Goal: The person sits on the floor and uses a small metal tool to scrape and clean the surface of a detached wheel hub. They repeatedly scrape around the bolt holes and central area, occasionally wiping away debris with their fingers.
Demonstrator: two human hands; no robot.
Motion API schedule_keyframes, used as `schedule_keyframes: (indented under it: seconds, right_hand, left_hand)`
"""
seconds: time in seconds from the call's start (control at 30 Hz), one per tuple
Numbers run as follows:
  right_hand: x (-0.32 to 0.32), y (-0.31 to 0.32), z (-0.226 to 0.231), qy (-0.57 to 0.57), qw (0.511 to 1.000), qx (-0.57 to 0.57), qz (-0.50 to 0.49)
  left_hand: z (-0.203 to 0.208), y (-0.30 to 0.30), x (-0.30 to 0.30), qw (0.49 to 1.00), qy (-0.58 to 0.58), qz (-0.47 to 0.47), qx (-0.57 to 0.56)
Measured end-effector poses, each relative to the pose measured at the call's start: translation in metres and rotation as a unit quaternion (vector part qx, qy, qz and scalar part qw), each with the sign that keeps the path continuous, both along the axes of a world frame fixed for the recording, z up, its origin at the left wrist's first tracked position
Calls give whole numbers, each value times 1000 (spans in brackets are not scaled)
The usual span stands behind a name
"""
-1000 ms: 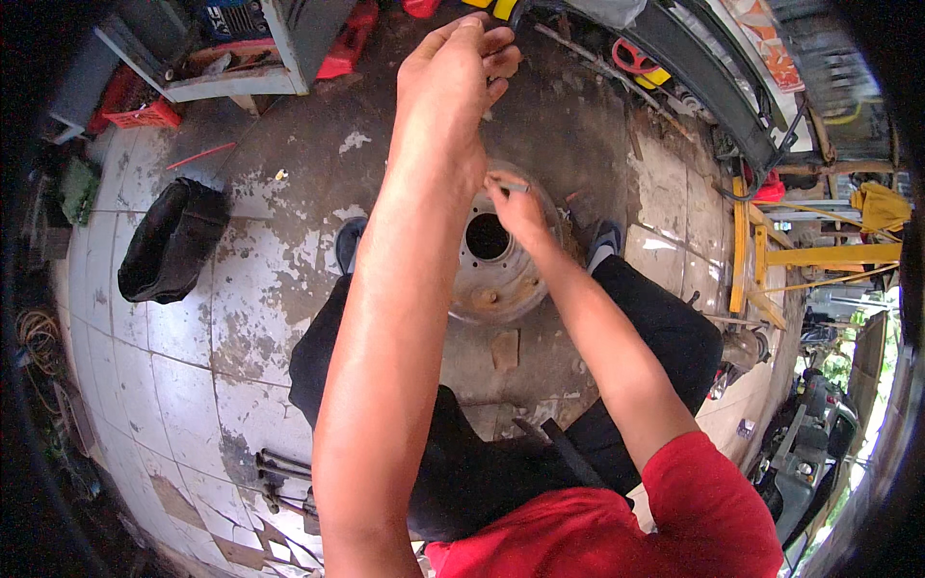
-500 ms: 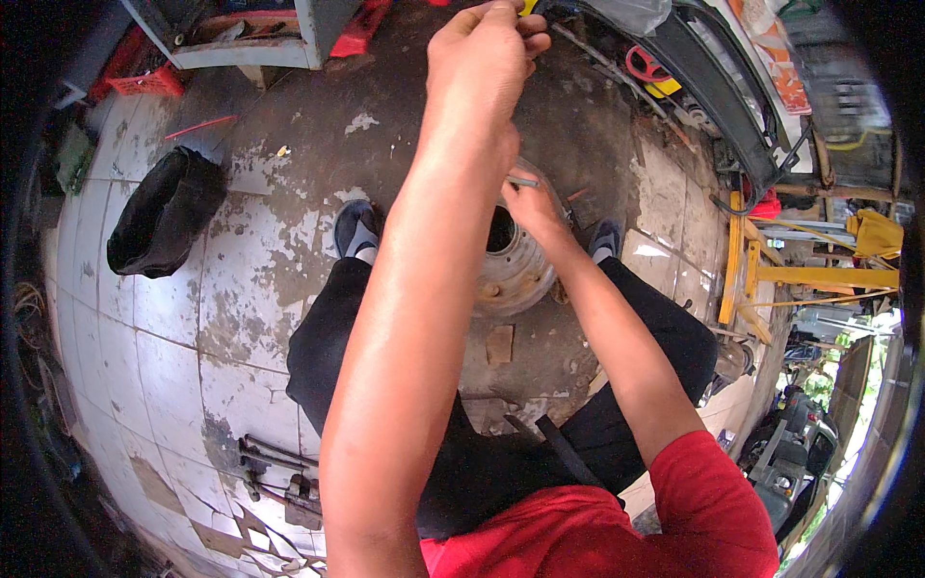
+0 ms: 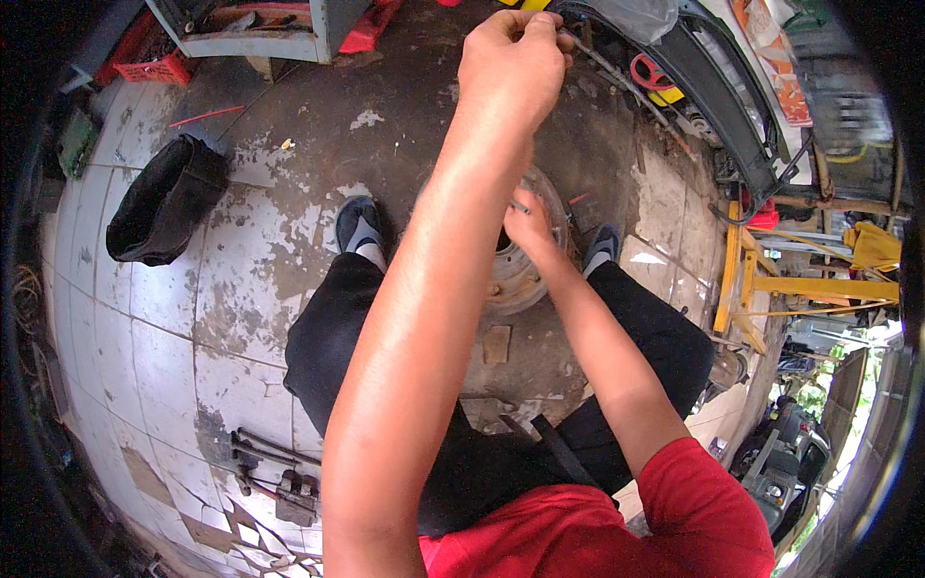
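A round, rusty wheel rim (image 3: 520, 287) stands on the floor between my feet, partly covered by my arms. Raised high across the middle of the view, my left hand (image 3: 511, 67) is closed, thumb and fingers pinched together at the top. What it holds, if anything, is too small to make out. My right hand (image 3: 532, 223) is closed over the rim's dark centre hole. From its fist pokes the end of a thin grey rod (image 3: 520, 207), its other part hidden by the hand and my left forearm.
A black open bag-like container (image 3: 169, 202) lies on the worn tiles at left. Metal tools (image 3: 289, 486) lie at lower left. A grey cabinet (image 3: 255, 43) and red crate (image 3: 159, 67) stand at the back. A black curved panel (image 3: 723, 77) and yellow frame (image 3: 809, 287) are at right.
My left hand has shifted a little to the right and down. The right hand has dropped slightly toward me over the rim, still closed round the grey rod.
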State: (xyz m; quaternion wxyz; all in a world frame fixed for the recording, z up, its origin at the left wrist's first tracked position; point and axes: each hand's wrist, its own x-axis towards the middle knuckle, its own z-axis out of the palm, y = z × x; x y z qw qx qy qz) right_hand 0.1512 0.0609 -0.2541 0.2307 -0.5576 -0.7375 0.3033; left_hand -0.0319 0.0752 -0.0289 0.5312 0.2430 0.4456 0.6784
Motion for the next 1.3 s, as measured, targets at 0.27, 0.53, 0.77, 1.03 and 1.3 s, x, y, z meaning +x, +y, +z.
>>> schedule_keyframes:
  seconds: [0.27,0.53,0.77,1.03,1.3]
  right_hand:
    - [5,3,14,-73,995,35,65]
    - [2,7,16,-59,998,-25,10]
    - [2,9,1,-32,999,-7,-2]
    - [-23,-1,28,-95,995,-16,31]
    - [-23,2,19,-47,998,12,31]
  left_hand:
    - [8,3,-2,999,-34,-6,-4]
    - [9,1,-1,1000,2,-5,-25]
    - [10,1,-1,999,27,-3,-27]
    - [4,5,-3,999,30,8,-28]
    - [-3,8,5,999,6,29,19]
